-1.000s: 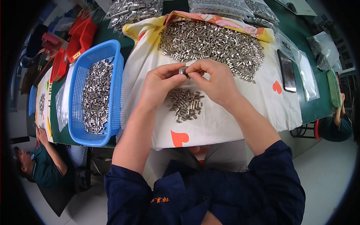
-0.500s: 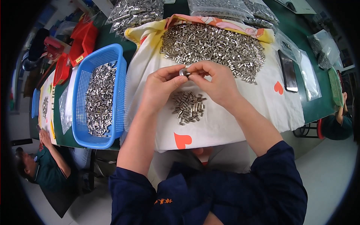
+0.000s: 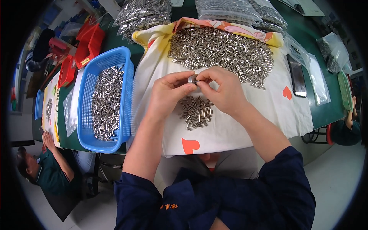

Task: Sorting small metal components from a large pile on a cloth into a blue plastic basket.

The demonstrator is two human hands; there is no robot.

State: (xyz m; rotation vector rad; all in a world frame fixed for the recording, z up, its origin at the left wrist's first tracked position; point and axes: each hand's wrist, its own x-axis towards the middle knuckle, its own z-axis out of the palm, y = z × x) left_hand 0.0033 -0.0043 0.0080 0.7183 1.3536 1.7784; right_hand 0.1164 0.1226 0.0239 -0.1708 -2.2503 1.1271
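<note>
Over the cloth, my left hand (image 3: 168, 91) pinches a small round, dark grey metal piece (image 3: 192, 79) between thumb and fingers. My right hand (image 3: 226, 91) meets it there, its thumb and forefinger closed on a thin, shiny metal pin (image 3: 197, 81) at the round piece's edge. How the two parts fit together is too small to tell. Just below my fingers lies a small pile of short metal cylinders (image 3: 195, 113). A much larger heap of the same cylinders (image 3: 218, 50) spreads beyond my hands.
At left stands a blue plastic basket (image 3: 82, 126) holding many cylinders. White cloth (image 3: 264, 126) covers the table before me. Filled plastic bags (image 3: 143, 17) line the back; a phone (image 3: 296, 76) lies right. Red bins (image 3: 90, 46) stand far left, near a seated co-worker (image 3: 53, 168).
The view has shifted slightly. Both hands have come a little nearer to me, still together; the round piece has turned between the fingers, and a pin now shows at the right fingertips.
</note>
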